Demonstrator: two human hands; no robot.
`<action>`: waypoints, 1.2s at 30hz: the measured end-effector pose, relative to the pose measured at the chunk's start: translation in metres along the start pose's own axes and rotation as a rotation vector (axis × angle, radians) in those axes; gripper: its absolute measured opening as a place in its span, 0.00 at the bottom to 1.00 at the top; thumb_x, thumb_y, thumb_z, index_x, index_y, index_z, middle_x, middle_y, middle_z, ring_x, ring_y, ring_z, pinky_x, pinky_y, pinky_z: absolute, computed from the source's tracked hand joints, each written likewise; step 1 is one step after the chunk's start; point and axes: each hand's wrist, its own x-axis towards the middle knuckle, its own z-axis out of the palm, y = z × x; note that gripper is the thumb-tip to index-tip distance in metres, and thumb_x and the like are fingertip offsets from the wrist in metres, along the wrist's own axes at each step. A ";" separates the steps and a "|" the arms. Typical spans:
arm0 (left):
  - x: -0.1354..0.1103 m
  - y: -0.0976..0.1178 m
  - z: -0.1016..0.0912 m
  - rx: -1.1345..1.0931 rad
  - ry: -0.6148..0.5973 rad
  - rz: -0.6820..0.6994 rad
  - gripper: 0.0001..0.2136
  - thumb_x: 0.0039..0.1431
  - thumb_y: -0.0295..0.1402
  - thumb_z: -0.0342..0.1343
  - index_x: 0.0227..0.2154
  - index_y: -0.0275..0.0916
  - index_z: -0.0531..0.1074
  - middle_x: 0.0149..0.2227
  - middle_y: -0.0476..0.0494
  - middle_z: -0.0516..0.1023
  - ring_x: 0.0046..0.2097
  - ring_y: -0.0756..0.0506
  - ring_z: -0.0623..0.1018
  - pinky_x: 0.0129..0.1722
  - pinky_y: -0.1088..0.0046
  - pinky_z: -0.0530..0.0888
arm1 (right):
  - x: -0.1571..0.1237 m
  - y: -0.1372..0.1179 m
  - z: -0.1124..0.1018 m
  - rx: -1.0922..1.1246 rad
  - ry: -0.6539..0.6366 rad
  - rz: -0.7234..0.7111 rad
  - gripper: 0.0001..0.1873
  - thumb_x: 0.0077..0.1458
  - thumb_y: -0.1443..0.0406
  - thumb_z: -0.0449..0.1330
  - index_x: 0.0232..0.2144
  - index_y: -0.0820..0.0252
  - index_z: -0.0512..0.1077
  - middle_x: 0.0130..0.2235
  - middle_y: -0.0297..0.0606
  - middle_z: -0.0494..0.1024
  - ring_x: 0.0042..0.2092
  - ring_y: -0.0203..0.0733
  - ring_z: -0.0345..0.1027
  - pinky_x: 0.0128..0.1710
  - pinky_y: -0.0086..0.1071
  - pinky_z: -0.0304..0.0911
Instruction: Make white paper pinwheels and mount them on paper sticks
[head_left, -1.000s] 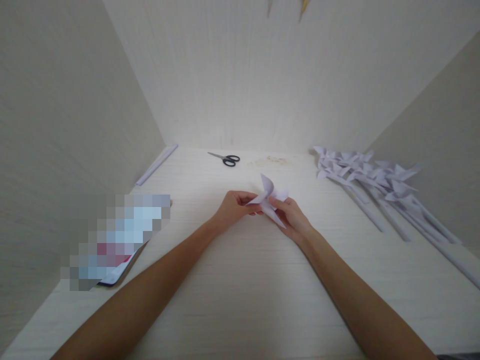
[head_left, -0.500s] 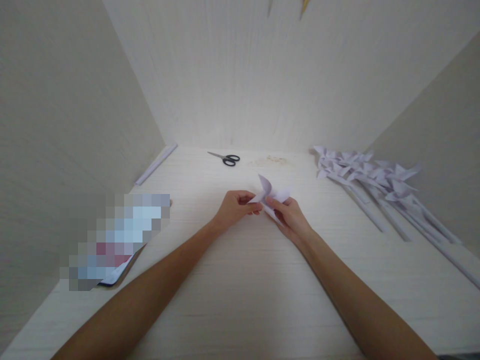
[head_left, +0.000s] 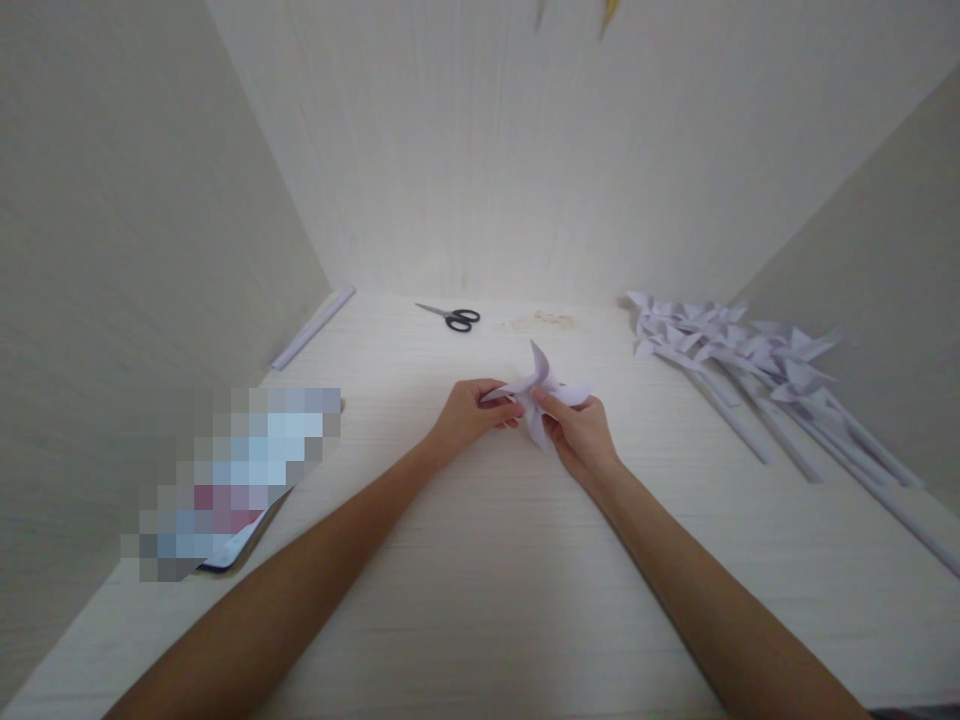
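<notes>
A white paper pinwheel [head_left: 541, 372] is held between my two hands above the table, its curved blades spreading up, down and to both sides. My right hand [head_left: 581, 430] pinches it, with the thumb pressed on its middle and the fingers behind. From the other side, my left hand [head_left: 480, 412] closes thumb and fingers around the left blade. What the fingertips do behind the paper is hidden.
Scissors with black handles [head_left: 459, 319] lie near the back wall, beside some small light brown bits [head_left: 551, 320]. Paper pinwheels on sticks [head_left: 739, 345] are heaped at the right. Rolled white paper [head_left: 313, 328] lies at the back left; a device with a blurred screen [head_left: 247, 480] leans left.
The pinwheel has turned to face me more, and its blades now stand out on all sides. My right hand has shifted slightly; my left hand stays nearly in place.
</notes>
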 end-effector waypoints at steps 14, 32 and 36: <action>-0.001 -0.004 0.003 0.187 -0.033 0.073 0.13 0.40 0.40 0.56 0.24 0.32 0.71 0.21 0.49 0.71 0.24 0.52 0.69 0.23 0.78 0.65 | -0.001 0.000 0.002 0.035 0.048 0.009 0.09 0.28 0.69 0.66 0.19 0.67 0.72 0.21 0.34 0.75 0.23 0.34 0.67 0.24 0.27 0.63; 0.059 0.046 -0.141 1.375 0.374 -0.113 0.13 0.51 0.30 0.43 0.35 0.31 0.69 0.37 0.33 0.72 0.39 0.41 0.72 0.35 0.65 0.68 | -0.003 -0.003 -0.002 0.202 0.088 0.157 0.11 0.30 0.66 0.66 0.22 0.63 0.71 0.20 0.33 0.75 0.22 0.37 0.68 0.16 0.26 0.60; 0.076 0.034 -0.198 1.605 0.410 -0.218 0.15 0.50 0.23 0.41 0.38 0.27 0.67 0.42 0.26 0.68 0.46 0.35 0.67 0.41 0.56 0.64 | -0.001 -0.002 -0.001 0.204 0.045 0.172 0.10 0.33 0.66 0.65 0.23 0.62 0.71 0.20 0.33 0.75 0.21 0.36 0.67 0.16 0.26 0.59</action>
